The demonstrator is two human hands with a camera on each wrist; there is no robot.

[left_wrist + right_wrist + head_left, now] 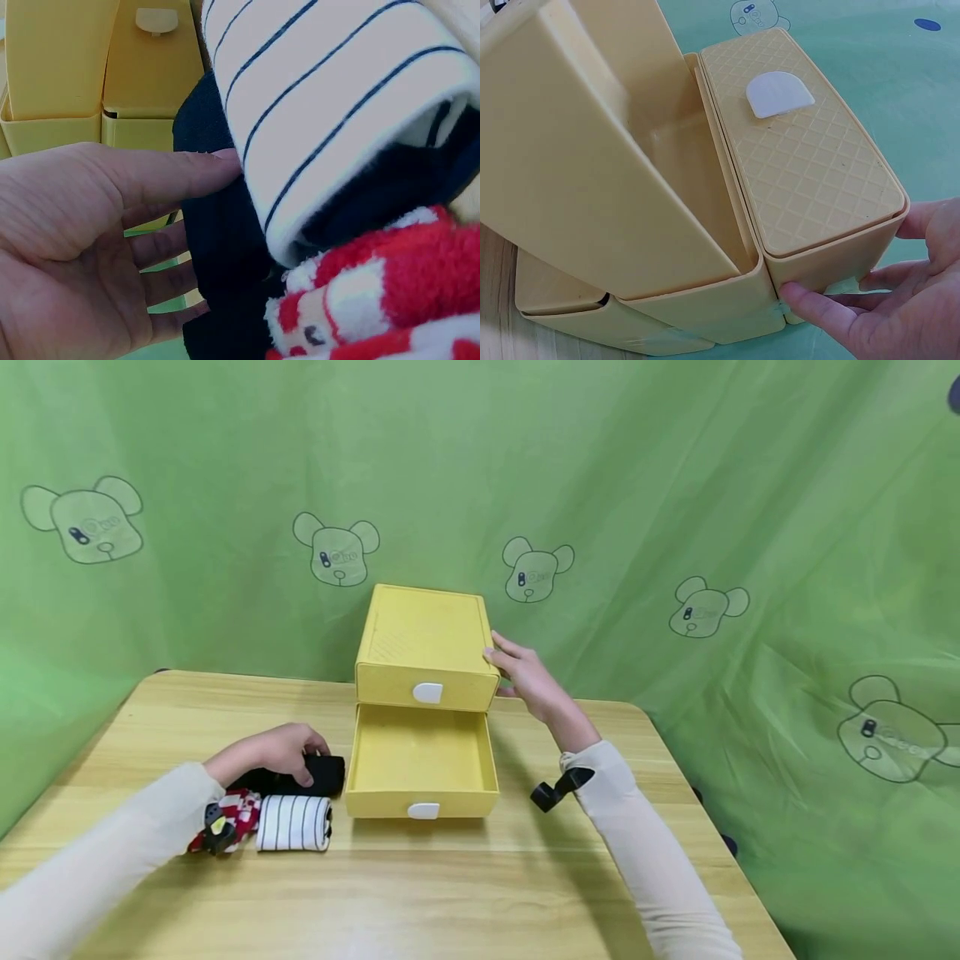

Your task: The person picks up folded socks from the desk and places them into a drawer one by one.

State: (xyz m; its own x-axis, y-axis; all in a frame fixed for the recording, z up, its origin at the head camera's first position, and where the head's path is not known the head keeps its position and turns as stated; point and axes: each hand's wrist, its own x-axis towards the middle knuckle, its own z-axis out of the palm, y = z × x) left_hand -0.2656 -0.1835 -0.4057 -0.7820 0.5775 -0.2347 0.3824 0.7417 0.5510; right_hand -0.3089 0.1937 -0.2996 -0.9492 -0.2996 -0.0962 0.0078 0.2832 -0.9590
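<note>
On the left of the table in the head view, my left hand (281, 750) is at a black rolled cloth (324, 776). In the left wrist view the thumb lies on the near side of this cloth (225, 240) and the fingers are on its far side. A white striped folded cloth (294, 823) and a red-and-white fuzzy cloth (242, 814) lie in front of it. My right hand (528, 681) touches the right side of the yellow drawer unit (427, 627), fingers fairly straight. The lower drawer (420, 752) is pulled out with its inside bare; the upper one is closed.
The wooden table (420, 893) carries the unit near its back edge. Behind and to the right hangs a green curtain (600, 460) with bear-head prints. A black strap (561, 788) dangles from the right wrist.
</note>
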